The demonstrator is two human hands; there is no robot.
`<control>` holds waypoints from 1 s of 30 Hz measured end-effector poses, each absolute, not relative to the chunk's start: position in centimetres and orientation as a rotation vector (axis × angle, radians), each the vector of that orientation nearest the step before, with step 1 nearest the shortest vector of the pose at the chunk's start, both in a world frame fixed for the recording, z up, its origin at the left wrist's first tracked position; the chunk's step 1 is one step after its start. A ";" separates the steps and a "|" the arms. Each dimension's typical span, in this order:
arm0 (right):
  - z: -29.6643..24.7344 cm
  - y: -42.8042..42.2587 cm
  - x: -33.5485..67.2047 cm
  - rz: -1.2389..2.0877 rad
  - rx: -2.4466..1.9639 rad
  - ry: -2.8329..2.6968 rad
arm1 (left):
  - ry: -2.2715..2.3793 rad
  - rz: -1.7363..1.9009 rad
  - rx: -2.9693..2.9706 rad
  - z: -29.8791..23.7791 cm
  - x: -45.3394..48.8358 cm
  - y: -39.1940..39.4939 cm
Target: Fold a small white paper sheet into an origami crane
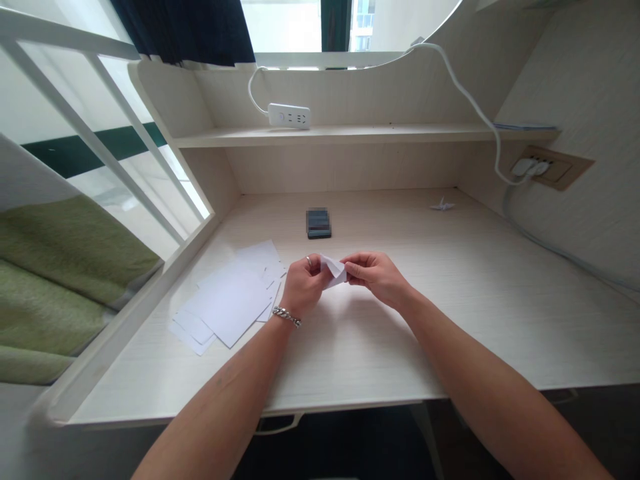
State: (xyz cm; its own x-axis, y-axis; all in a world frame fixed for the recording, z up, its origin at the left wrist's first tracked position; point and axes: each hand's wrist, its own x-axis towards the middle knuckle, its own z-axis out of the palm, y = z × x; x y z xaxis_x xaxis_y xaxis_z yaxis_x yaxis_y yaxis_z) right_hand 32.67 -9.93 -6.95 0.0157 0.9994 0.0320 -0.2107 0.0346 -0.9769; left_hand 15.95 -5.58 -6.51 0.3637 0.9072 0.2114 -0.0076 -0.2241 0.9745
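A small folded piece of white paper point(334, 268) is held between my two hands, above the middle of the desk. My left hand point(304, 285), with a ring and a chain bracelet, is closed on its left side. At its right edge, the thumb and fingers of my right hand point(373, 272) pinch the paper. Part of the fold is hidden behind my left fingers. Several loose white sheets point(233, 293) lie overlapping on the desk to the left of my left hand.
Beyond my hands lies a dark phone-like object point(319, 223), partly pixelated. A folded paper crane point(443, 205) sits at the back right of the desk point(500, 287). On the shelf stands a white power strip point(289, 116). A cable point(475, 100) runs down to the wall socket point(560, 167).
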 end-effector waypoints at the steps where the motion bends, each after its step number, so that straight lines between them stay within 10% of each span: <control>1: -6.9 -9.9 32.6 1.268 -1.049 -1.057 | 0.855 1.064 1.562 -6.6 16.0 -5.6; 13: -6.8 -10.1 32.2 1.234 -1.141 -1.074 | 0.677 0.939 1.440 -6.5 16.6 -6.2; 30: -6.9 -10.6 30.8 0.337 -1.578 -1.533 | 1.059 0.956 1.939 -7.6 16.2 -5.7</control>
